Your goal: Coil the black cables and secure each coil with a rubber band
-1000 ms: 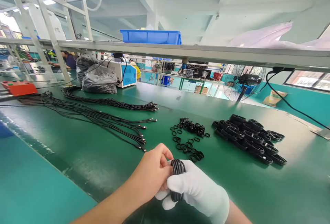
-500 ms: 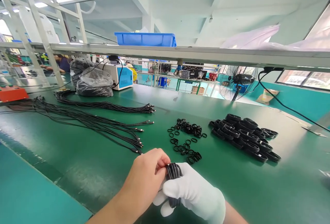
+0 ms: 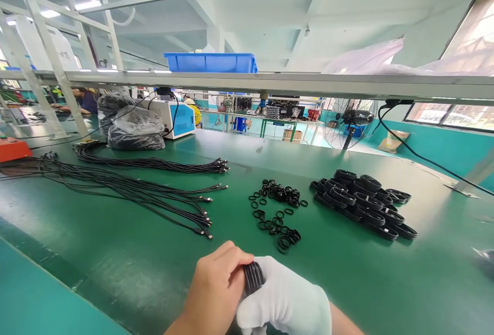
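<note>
A black cable coil point(image 3: 253, 277) is held between both hands low in the middle of the head view. My right hand point(image 3: 287, 296), in a white glove, is closed around it from the right. My bare left hand point(image 3: 218, 286) is closed against its left side, thumb and fingers pressed on the turns. The lower part of the coil is hidden by the hands. Just beyond them lie several small black rings point(image 3: 283, 240) in a loose heap. On the left, long straight black cables point(image 3: 154, 191) point their plugs towards the middle.
Finished-looking cable coils point(image 3: 366, 198) are piled at the right. Another cable bundle point(image 3: 154, 162) lies farther back, near plastic-wrapped goods point(image 3: 137, 129) and a blue-white machine point(image 3: 181, 119). A shelf point(image 3: 289, 80) with a blue bin point(image 3: 210, 62) spans overhead. An orange box point(image 3: 13, 148) sits far left.
Both hands have moved slightly lower with the coil. The left hand has drawn closer around the coil. The whole view has shifted a little.
</note>
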Tool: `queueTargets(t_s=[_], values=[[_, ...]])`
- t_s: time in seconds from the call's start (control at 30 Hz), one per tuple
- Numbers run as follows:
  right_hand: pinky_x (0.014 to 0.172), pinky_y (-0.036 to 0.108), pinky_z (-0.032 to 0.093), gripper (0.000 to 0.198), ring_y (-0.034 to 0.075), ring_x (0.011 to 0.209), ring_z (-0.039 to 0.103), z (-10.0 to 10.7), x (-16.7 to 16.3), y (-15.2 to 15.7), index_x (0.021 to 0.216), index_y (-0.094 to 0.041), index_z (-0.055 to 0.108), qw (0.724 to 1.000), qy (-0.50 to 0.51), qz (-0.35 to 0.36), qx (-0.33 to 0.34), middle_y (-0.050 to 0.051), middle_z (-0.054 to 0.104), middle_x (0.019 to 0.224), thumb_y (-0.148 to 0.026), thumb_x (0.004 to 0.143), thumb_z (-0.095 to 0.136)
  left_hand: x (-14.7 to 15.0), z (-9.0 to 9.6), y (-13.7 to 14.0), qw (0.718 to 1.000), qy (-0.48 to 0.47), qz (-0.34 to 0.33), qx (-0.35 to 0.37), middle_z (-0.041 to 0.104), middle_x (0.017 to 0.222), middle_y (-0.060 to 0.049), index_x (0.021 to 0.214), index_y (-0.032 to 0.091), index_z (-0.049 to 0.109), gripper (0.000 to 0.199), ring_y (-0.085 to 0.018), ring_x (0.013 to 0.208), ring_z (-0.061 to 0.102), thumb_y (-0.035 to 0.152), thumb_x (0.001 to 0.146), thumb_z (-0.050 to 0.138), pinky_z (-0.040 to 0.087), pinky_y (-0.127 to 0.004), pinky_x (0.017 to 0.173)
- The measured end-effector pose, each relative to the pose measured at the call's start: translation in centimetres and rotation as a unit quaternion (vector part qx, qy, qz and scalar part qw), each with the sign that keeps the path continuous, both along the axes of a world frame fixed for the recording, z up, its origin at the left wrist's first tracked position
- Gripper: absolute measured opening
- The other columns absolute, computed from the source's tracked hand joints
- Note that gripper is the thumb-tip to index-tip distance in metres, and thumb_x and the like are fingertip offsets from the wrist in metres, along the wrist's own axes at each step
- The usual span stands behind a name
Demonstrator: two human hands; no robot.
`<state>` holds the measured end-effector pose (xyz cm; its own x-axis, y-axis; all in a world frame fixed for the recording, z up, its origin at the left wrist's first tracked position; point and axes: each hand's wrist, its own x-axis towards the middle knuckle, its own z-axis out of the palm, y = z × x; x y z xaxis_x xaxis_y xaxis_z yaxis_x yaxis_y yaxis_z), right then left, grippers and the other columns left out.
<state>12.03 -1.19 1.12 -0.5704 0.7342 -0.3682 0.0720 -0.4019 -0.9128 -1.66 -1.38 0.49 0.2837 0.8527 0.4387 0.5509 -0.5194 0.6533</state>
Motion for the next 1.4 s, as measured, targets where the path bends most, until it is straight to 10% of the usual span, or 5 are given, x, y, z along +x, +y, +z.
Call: queueTargets(t_s=[0.43, 0.63, 0.97, 1.2, 1.4], values=[[0.033, 0.017, 0.036, 0.011, 0.008, 0.037, 0.045, 0.4, 0.4, 0.2, 0.060, -0.014, 0.057, 0.999, 0.036, -0.029, -0.023, -0.004, 0.047, 0.041, -0.013, 0.050, 0.064, 1.1, -0.3, 0.9, 0.994, -0.061, 0.007, -0.088, 0.057, 0.067, 0.001, 0.073, 0.020, 0.066, 0.021, -0.012, 0.060, 0.053, 0.009, 0.073, 0.048, 0.038, -0.020, 0.055], [0.029, 0.017, 0.026, 0.010, 0.007, 0.030, 0.041, -1.4, 2.5, 0.1, 0.063, -0.011, 0.057, 0.991, 0.039, -0.113, -0.057, 0.000, 0.051, 0.042, -0.019, 0.056, 0.058, 0.8, 1.2, 4.9, 0.965, 0.043, -0.133, -0.224, 0.063, 0.082, 0.003, 0.087, 0.022, 0.065, 0.021, -0.011, 0.063, 0.055, 0.019, 0.068, 0.058, 0.041, -0.020, 0.056], [0.044, 0.020, 0.031, 0.035, 0.010, 0.052, 0.051, -1.9, 4.0, 0.7, 0.074, -0.017, 0.046, 0.957, 0.199, -0.184, -0.100, 0.000, 0.055, 0.063, -0.027, 0.053, 0.072, 5.4, -2.2, 11.3, 0.969, 0.164, -0.020, -0.182, 0.054, 0.081, 0.001, 0.071, 0.020, 0.054, 0.008, -0.016, 0.078, 0.052, 0.014, 0.075, 0.052, 0.038, -0.029, 0.073], [0.044, 0.021, 0.037, 0.039, 0.010, 0.052, 0.054, -1.5, 4.4, 1.1, 0.078, -0.018, 0.043, 0.951, 0.143, -0.265, -0.064, -0.002, 0.052, 0.066, -0.035, 0.055, 0.070, 2.7, 0.7, 7.1, 0.943, 0.038, -0.089, -0.317, 0.041, 0.059, 0.006, 0.073, 0.019, 0.044, 0.019, -0.011, 0.055, 0.043, 0.034, 0.083, 0.039, 0.036, -0.022, 0.054], [0.041, 0.021, 0.037, 0.031, 0.011, 0.044, 0.051, -1.7, 2.8, 1.3, 0.080, -0.018, 0.043, 0.941, 0.010, -0.337, 0.012, -0.005, 0.050, 0.049, -0.023, 0.055, 0.061, 2.8, -0.6, 2.7, 0.837, -0.244, -0.110, -0.477, 0.046, 0.060, 0.005, 0.069, 0.017, 0.046, 0.024, -0.007, 0.051, 0.038, 0.038, 0.075, 0.055, 0.030, -0.020, 0.050]])
